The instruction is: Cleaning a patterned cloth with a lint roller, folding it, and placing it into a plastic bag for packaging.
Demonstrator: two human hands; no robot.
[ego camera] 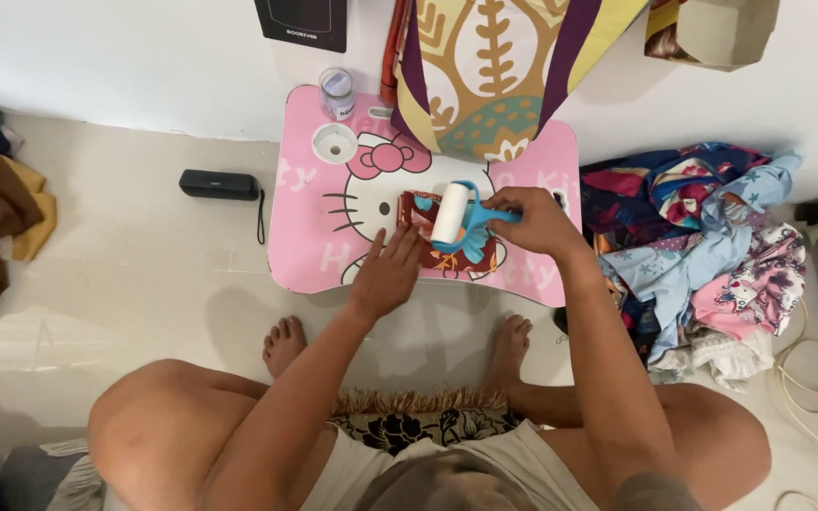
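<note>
Bare knees and feet of the seated person frame the bottom of the view, with a fringed, flower-patterned dark cloth lying across the lap. Just ahead on the floor stands a small pink worktop printed with a cartoon cat face. On its middle lies a folded red patterned cloth, and across that cloth rests a lint roller with a white roll and a blue handle. The right hand is closed around the blue handle, holding the roller down on the fabric. The left hand lies flat with fingers spread, its fingertips pressing the near left edge of the red cloth and holding nothing. At the far left corner of the worktop a round white cup recess shows, and just behind it stands a small clear jar. A large patterned bag in yellow, purple and tan hangs over the far edge. To the right, on the floor, a heap of colourful clothes lies just beside the worktop. To the left, well apart, a small black speaker sits on the tiles.
</note>
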